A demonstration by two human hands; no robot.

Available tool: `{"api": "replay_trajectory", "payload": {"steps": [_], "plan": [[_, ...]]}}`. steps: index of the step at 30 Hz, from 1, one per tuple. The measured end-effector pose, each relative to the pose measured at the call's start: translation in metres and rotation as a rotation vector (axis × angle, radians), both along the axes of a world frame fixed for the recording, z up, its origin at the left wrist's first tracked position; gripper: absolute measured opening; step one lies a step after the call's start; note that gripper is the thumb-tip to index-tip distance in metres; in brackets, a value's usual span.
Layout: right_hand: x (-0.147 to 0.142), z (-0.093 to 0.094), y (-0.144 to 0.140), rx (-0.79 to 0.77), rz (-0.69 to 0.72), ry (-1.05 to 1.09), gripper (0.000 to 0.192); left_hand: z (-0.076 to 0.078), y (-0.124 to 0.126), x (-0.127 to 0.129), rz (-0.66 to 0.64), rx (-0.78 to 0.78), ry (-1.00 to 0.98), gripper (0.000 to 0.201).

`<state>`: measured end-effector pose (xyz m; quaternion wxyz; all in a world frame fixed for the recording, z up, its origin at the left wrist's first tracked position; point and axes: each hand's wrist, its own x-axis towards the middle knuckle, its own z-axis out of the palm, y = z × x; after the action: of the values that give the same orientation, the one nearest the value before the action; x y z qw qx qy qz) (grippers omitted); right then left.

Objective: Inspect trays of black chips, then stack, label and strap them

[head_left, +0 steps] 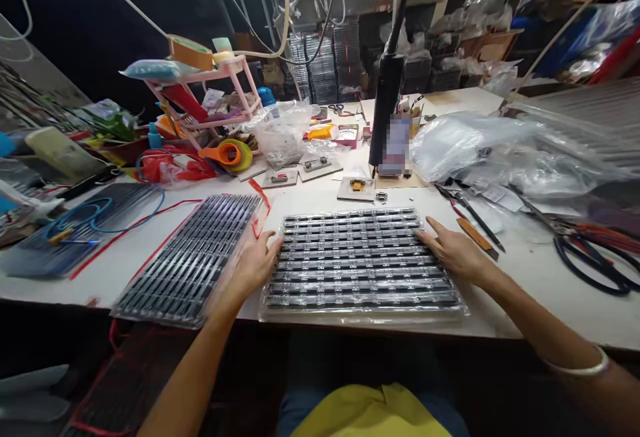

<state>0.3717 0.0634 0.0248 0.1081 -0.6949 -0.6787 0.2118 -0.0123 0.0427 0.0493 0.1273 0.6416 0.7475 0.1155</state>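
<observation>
- Both hands are lying open and flat, gripping nothing: the left hand [255, 265] is pressing its fingers against the left edge of the middle tray [361, 265], and the right hand [455, 250] is resting on that tray's right edge with fingers spread.
- Two trays of dark ribbed strips are lying on the table [550, 290]: the middle tray directly in front of the person at the near edge, and a second tray [193, 257] just left of it, angled, its near corner hanging over the table edge.
- Both forearms are reaching forward from either side of the middle tray; one bangle [583, 367] is sitting on the right wrist.
- Right of the middle tray, one pair of scissors [595, 257] is lying near a heap of clear bags [500, 150].
- Behind the middle tray, one black post [386, 107] is standing upright.
</observation>
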Motion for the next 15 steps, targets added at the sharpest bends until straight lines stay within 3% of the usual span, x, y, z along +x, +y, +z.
{"api": "replay_trajectory", "payload": {"steps": [4, 7, 11, 15], "plan": [[0.003, -0.012, -0.041, 0.092, -0.013, 0.161, 0.069, -0.014, -0.031, -0.005, -0.061, 0.115, -0.169, 0.065], [0.001, -0.023, -0.061, 0.190, -0.063, 0.261, 0.063, -0.029, -0.038, -0.008, -0.024, 0.132, -0.287, 0.064], [-0.005, -0.028, -0.061, 0.241, -0.097, 0.308, 0.062, -0.039, -0.033, -0.014, 0.005, 0.121, -0.351, 0.063], [-0.008, -0.024, -0.053, 0.380, -0.100, 0.440, 0.056, -0.036, -0.031, -0.013, 0.024, 0.219, -0.475, 0.064]]}}
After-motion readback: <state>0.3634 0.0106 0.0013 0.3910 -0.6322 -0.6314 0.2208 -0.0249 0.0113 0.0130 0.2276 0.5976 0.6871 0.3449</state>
